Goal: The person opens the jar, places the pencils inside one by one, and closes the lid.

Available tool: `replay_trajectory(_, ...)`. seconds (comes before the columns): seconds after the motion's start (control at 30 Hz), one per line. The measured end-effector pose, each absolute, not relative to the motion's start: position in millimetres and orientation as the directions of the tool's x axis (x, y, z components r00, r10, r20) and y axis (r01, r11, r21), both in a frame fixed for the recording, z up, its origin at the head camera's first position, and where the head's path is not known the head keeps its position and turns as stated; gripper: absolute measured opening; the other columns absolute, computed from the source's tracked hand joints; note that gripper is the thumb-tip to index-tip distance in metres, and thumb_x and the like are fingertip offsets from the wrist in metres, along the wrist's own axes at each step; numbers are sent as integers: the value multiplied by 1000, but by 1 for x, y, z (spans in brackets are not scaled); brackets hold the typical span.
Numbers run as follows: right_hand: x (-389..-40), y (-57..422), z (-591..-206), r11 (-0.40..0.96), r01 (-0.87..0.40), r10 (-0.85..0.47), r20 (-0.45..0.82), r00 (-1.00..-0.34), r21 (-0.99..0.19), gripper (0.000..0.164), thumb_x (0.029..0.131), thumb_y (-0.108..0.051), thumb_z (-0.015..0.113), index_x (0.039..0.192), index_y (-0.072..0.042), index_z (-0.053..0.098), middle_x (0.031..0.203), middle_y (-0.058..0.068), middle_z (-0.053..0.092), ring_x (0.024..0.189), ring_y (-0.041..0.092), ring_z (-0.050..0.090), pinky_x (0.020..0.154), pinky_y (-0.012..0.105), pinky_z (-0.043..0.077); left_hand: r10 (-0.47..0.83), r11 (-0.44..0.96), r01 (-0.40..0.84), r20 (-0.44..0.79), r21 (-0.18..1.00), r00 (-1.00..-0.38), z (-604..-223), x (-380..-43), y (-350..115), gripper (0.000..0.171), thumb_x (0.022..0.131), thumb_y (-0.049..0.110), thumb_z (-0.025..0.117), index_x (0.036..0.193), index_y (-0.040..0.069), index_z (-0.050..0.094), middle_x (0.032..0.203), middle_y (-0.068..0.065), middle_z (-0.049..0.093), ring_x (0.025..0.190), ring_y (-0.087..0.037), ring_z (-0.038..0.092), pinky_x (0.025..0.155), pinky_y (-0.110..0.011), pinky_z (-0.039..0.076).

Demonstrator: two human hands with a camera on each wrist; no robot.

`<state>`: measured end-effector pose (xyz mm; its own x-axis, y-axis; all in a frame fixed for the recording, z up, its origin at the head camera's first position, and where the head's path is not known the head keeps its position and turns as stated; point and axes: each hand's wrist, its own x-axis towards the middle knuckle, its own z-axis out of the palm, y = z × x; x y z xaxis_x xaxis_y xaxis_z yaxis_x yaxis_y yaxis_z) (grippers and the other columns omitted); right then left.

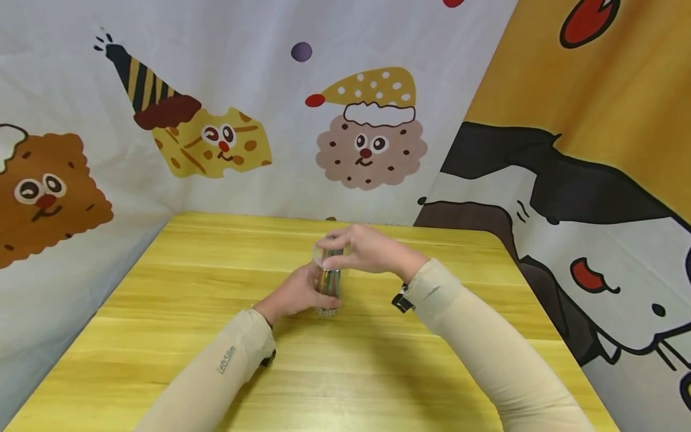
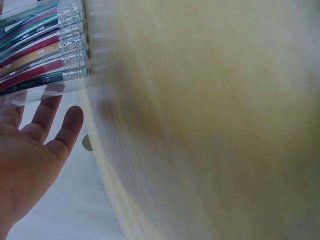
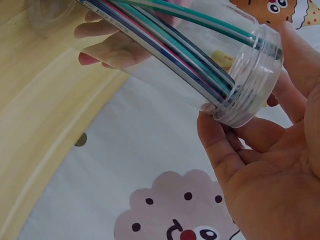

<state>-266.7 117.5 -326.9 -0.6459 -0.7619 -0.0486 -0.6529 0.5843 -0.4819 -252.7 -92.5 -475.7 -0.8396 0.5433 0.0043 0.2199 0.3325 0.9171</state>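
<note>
A clear jar (image 1: pixel 329 283) of pencils is between my two hands, above the middle of the table's far half. My left hand (image 1: pixel 298 292) grips the jar's body from the left, thumb across the near side. At the top, my right hand (image 1: pixel 369 249) holds the clear screw lid (image 3: pixel 255 75) by its rim, fingers and thumb on opposite sides. Green, red, yellow and dark pencils (image 2: pixel 32 52) show through the wall, their silver ferrule ends toward the jar's bottom. I cannot tell whether that bottom touches the table.
The yellow wood-grain table (image 1: pixel 345 384) extends on all sides of the hands. Behind it hangs a white cloth (image 1: pixel 227 54) printed with cartoon biscuits and cheese. A dark band (image 1: pixel 402 300) is at my right wrist.
</note>
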Motion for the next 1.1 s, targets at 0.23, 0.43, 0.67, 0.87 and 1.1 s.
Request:
replay_trajectory(0.23,-265,118,-329,592,-668,-736,36,-676,-450,53,98,-43,79,142,-17,71,145,6,70,107,17,75,100,39,60,550,336,237,14,912,-835,-478,-255,-91,80,89,27,90,156,35,48,141,3,63,125,-18,61,106,-46,54)
replay_trajectory(0.43,-269,111,-321,573,-740,-770,77,-633,-354,42,94,-32,80,131,-14,72,124,5,77,86,10,71,78,29,59,547,327,220,6,919,-837,-474,-255,-89,65,89,26,90,145,36,57,136,5,63,122,-19,62,104,-46,54)
replay_trajectory(0.67,-273,112,-317,506,-773,-827,42,-561,-382,48,90,-18,84,136,-13,70,142,5,70,127,22,68,103,38,59,555,309,199,-6,930,-832,-475,-255,-92,61,89,24,90,142,28,59,132,2,67,116,-17,66,100,-42,57)
replay_trajectory(0.87,-266,111,-315,567,-754,-806,-33,-591,-331,58,96,-30,83,149,-19,63,160,6,57,142,27,60,112,42,55,558,295,193,-4,936,-830,-478,-255,-93,61,90,21,89,143,24,59,128,0,70,113,-18,67,99,-40,57)
replay_trajectory(1.1,-257,116,-317,618,-703,-766,-69,-639,-352,65,96,-34,82,155,-23,57,166,5,50,144,26,59,115,45,53,554,289,182,-9,940,-832,-478,-254,-91,69,89,24,90,148,25,56,133,1,69,121,-19,67,110,-50,54)
